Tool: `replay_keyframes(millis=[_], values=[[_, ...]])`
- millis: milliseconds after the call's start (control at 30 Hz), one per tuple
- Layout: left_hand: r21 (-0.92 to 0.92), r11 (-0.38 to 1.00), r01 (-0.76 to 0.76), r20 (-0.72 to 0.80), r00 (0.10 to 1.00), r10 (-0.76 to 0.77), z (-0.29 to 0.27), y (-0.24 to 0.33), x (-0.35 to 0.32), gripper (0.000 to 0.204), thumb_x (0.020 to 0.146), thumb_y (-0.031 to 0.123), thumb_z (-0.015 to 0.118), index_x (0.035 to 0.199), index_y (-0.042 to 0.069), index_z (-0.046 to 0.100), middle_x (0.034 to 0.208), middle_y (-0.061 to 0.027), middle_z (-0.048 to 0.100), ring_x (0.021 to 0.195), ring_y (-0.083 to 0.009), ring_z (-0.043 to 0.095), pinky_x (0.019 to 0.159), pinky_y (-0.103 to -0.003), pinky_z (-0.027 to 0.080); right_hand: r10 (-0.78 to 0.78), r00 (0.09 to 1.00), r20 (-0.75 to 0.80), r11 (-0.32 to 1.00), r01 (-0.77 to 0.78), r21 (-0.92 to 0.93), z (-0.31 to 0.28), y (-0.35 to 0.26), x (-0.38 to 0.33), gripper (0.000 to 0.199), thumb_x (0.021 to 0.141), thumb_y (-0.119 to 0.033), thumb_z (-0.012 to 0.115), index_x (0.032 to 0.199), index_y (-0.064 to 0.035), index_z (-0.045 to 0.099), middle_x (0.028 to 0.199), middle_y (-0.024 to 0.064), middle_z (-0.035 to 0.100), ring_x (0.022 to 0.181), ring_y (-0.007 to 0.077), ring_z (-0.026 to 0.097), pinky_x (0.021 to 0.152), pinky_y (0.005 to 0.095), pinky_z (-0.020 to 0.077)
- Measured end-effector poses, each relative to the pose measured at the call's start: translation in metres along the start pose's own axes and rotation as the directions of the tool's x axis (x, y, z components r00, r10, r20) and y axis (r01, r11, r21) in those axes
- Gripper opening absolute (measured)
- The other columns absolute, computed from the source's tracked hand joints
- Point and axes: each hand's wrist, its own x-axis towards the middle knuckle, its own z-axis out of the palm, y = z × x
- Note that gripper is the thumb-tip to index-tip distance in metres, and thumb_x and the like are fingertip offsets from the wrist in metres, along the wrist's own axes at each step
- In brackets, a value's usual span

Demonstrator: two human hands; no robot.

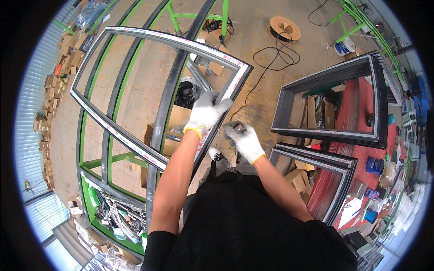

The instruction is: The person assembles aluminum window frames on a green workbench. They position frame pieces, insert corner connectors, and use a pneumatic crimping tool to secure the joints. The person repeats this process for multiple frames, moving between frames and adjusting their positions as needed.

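Across a green steel rack with dark-topped bars (169, 92) lies a large rectangular dark frame edged with white, red-printed film (181, 42), set aslant, its near right corner beside the person's body. On that frame's right-hand rail rests the left hand (204, 113), in a white knit glove with a yellow cuff; its fingers lie over the rail, though I cannot tell whether they are clamped beneath it. Just outside the same rail, the right hand (245, 139), gloved alike, has its fingers closed together on a small dark object (239, 128), mostly hidden, whose kind I cannot make out.

To the right stand 2 stacks of similar dark rectangular frames, 1 larger (379, 99) and 1 smaller (348, 180), with a red surface (355, 97) showing through the larger. Near it sits a dark blue tub (374, 165). Beyond the hands, a flat round tan reel (285, 28) lies on the floor, with a loose black cable (261, 82) trailing near it. Brown cardboard boxes (72, 47) line the left wall, and pale offcuts (124, 219) fill the rack's lower left end.
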Motion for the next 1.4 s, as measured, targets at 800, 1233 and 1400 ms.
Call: replay_keyframes(millis=[800,1233,1400], values=[[-0.681,0.732,-0.028,-0.124,0.989,-0.077,-0.007,-0.026,-0.213,0.005,0.102,0.006,0.061,0.105,0.004,0.058,0.088,-0.0074,0.06,0.073,-0.0142,0.057,0.068,-0.031,0.051,-0.17,0.773,0.611,0.876,0.403,-0.265,-0.026,-0.144,-0.069,0.039,0.098,-0.017,0.08,0.136,-0.0088,0.074,0.103,0.0105,0.08,0.09,0.0142,0.076,0.081,0.0313,0.0606],[-0.752,0.637,0.17,-0.355,0.709,-0.609,-0.038,-0.056,-0.28,0.027,0.1,0.016,0.066,0.122,0.002,0.059,0.082,-0.0018,0.058,0.054,-0.0059,0.043,0.047,-0.024,0.033,-0.179,0.912,-0.368,0.832,-0.059,-0.552,0.045,-0.063,0.051,0.078,0.074,-0.047,0.094,0.125,0.0082,0.071,0.11,0.026,0.081,0.107,0.0356,0.08,0.096,0.0421,0.0611],[-0.713,0.658,0.243,-0.323,0.719,-0.616,-0.042,-0.088,-0.241,0.044,0.1,0.023,0.071,0.134,-0.003,0.061,0.088,-0.0045,0.064,0.054,-0.0082,0.045,0.046,-0.027,0.035,-0.299,0.902,-0.31,0.833,0.088,-0.546,-0.031,-0.093,0.108,0.038,0.076,-0.028,0.088,0.1,0.0002,0.079,0.092,0.0162,0.081,0.087,0.0274,0.079,0.085,0.04,0.0612]])
